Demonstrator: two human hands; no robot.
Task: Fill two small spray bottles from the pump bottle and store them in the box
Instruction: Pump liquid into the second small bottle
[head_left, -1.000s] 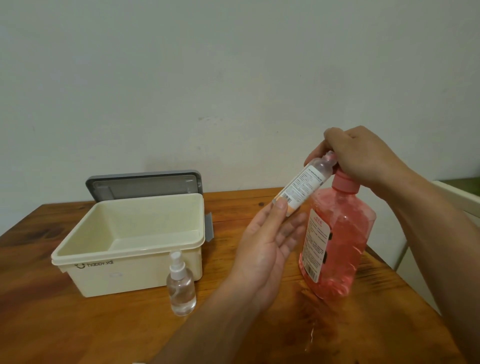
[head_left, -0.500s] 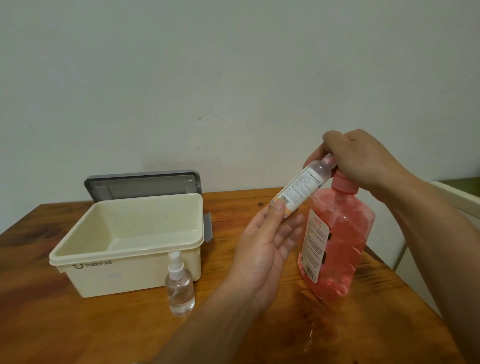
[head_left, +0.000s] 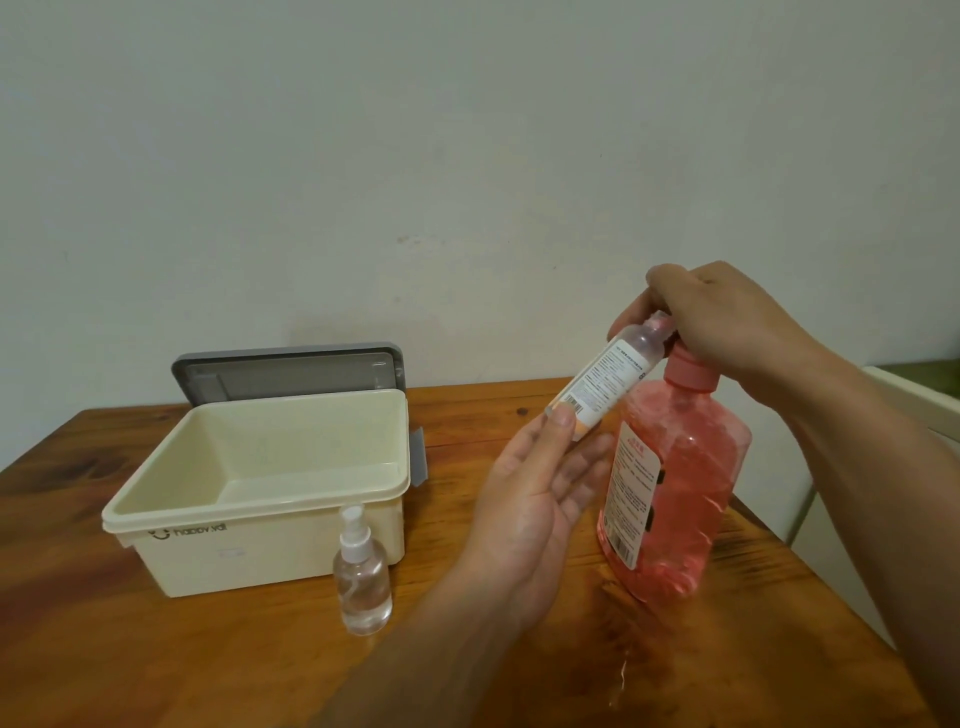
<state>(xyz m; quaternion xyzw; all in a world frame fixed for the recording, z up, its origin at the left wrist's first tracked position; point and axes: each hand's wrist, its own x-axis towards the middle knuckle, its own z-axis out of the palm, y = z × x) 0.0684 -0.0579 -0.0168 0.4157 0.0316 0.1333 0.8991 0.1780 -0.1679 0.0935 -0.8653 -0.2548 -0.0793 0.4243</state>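
Spray bottle (head_left: 602, 387) was mid-fill: your left hand (head_left: 535, 499) pinched it, right hand (head_left: 727, 317) gripped the pump bottle (head_left: 680, 483); box (head_left: 249, 564) awaited both.

Plain pale wall (head_left: 467, 156), wooden table (head_left: 78, 649), white furniture (head_left: 914, 400) at right

the wooden counter (head_left: 156, 665) is a warm reddish brown with dark grain and meets a pale wall at its far edge. on its left half sits an open cream box (head_left: 234, 561), with a grey lid (head_left: 280, 371) stood on edge behind it against the wall, and a small clear spray bottle (head_left: 363, 582) with a white nozzle upright just in front of the box's right front corner. to the right stands a pink pump bottle (head_left: 680, 483), well apart from the box, and a few wet drips (head_left: 621, 670) glisten on the wood nearer the front
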